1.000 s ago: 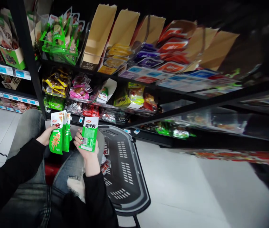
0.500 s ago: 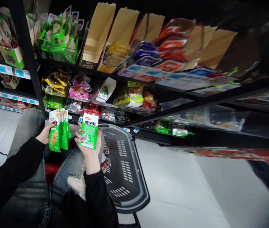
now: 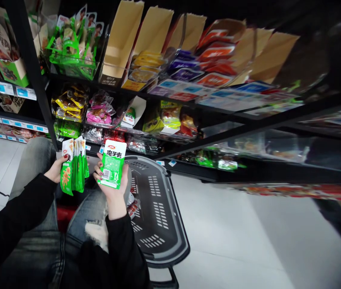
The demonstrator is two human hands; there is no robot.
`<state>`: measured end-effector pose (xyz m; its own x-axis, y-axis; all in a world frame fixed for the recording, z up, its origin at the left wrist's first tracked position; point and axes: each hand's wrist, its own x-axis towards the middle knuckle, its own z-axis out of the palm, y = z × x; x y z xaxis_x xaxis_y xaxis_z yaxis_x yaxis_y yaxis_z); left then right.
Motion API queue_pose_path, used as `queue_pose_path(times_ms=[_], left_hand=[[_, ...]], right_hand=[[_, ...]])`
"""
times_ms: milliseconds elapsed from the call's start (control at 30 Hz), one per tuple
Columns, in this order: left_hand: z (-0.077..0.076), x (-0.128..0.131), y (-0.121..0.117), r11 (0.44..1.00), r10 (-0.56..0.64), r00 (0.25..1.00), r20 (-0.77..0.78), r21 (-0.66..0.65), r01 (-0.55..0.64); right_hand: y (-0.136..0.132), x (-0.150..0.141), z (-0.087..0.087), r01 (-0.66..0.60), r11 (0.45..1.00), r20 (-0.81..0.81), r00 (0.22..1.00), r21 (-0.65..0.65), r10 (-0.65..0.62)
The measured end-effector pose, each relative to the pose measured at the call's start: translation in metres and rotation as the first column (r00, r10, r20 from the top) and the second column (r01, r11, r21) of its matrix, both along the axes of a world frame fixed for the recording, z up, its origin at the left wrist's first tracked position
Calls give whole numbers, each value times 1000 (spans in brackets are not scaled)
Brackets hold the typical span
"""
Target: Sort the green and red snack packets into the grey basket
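My left hand (image 3: 56,169) grips several green-and-white snack packets (image 3: 76,166), upright and slightly fanned, over my lap. To its right, my right hand (image 3: 116,192) holds one green-and-white snack packet (image 3: 112,165) with its printed back and barcode towards me; whether more packets lie behind it is hidden. The two hands are apart, in front of my knees. Beside my right hand and below it stands a dark grey shopping basket (image 3: 173,224), with some red-and-silver packets (image 3: 133,206) at its left side, partly covered by my arm.
Shelves ahead hold hanging-style green snack bags (image 3: 72,48), open cardboard boxes (image 3: 121,36), purple packets (image 3: 186,66) and orange packets (image 3: 218,60). Lower down are yellow packets (image 3: 71,102) and pink packets (image 3: 100,108). A black post (image 3: 31,68) divides the shelving. Pale floor tiles (image 3: 218,233) extend right of the basket.
The packets in my left hand are fanned out more, showing more edges. My right hand has raised and tilted its packet slightly. The view has shifted a little.
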<state>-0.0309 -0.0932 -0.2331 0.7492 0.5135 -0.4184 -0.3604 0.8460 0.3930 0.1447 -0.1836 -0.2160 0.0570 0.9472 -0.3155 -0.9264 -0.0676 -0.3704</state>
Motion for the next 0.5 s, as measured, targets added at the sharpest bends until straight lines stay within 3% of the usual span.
queue_pose_path(times_ms=[100, 167, 267, 400, 500], left_hand=[[1, 0, -1, 1000, 24, 999, -44, 16, -23], [0, 1, -1, 998, 56, 993, -100, 5, -56], [-2, 1, 0, 995, 88, 979, -182, -22, -93], [-1, 2, -1, 995, 75, 965, -252, -46, -89], [1, 5, -4, 996, 79, 953, -293, -14, -87]], right_hand=[[4, -3, -7, -16, 997, 156, 987, -80, 28], [9, -7, -17, 40, 987, 339, 941, -154, 14], [14, -12, -33, 191, 959, 616, 787, -209, -23], [14, -15, -41, 242, 950, 772, 636, -199, 0], [11, -19, -38, 278, 950, 927, 374, -140, 27]])
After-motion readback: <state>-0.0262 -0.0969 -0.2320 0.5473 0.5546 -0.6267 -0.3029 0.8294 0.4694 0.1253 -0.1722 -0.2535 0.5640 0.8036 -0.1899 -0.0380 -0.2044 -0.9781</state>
